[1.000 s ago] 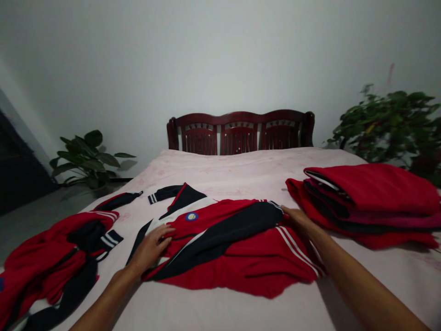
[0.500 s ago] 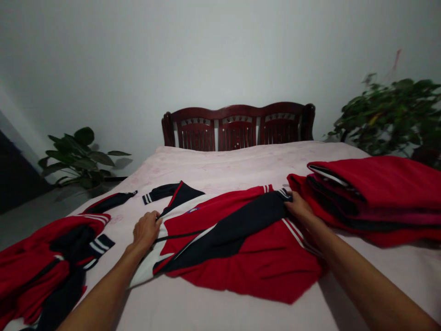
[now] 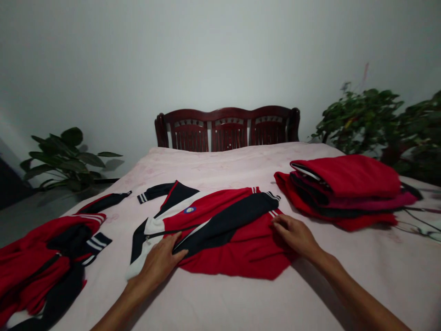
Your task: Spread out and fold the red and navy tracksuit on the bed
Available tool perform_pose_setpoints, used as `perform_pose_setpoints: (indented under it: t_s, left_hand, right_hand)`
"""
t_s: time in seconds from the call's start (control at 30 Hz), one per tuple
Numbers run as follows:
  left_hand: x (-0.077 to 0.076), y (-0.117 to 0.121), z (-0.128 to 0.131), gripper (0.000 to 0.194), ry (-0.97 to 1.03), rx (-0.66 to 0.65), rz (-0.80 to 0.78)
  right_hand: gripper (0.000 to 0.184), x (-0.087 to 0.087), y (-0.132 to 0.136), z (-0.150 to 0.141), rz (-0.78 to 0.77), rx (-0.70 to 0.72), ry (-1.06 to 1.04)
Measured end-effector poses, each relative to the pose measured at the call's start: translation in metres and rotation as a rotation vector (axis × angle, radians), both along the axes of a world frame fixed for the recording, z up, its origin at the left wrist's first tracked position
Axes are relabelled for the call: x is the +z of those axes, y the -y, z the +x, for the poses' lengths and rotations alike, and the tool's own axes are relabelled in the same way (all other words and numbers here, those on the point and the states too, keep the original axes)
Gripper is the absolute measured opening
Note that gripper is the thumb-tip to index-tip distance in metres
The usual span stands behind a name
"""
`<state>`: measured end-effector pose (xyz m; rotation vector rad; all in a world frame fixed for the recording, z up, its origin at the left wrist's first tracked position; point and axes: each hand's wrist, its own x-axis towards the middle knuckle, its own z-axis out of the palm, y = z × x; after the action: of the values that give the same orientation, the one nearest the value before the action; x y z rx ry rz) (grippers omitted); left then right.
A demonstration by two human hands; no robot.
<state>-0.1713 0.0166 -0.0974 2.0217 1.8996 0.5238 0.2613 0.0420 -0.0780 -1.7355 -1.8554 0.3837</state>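
A red, navy and white zip jacket [image 3: 213,253] lies spread on the bed in front of me, a small round badge on its chest. One navy sleeve [image 3: 237,212] is laid across its body, the striped cuff by the hem; the other sleeve sticks out at the far left. My left hand [image 3: 161,257] rests on the jacket near the zip and collar, thumb and fingers apart. At the striped hem on the right, my right hand [image 3: 294,234] has its fingertips closed on the red fabric.
Another red and navy jacket [image 3: 27,257] lies crumpled at the left. A stack of folded red and dark clothes [image 3: 351,179] sits to the right, with thin cords [image 3: 416,225] beside it. Beyond the pink bedsheet [image 3: 220,170] stand a wooden headboard [image 3: 227,115] and potted plants [image 3: 65,156].
My left hand has moved from the collar side rightward and nearer onto the jacket front. My right hand has let go of the navy cuff and shifted down to the hem.
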Motion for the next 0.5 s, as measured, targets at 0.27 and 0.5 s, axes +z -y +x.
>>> perform_pose_setpoints:
  t_s: [0.27,0.5]
  left_hand:
    - [0.027,0.0,-0.027,0.041,0.466,-0.172,-0.102]
    - [0.048,0.012,-0.048,0.043,0.387,-0.289,-0.19]
  right_hand:
    - [0.053,-0.011,0.047,0.004,0.086,0.404,0.357]
    - [0.028,0.011,0.048,-0.005,0.07,0.337,0.346]
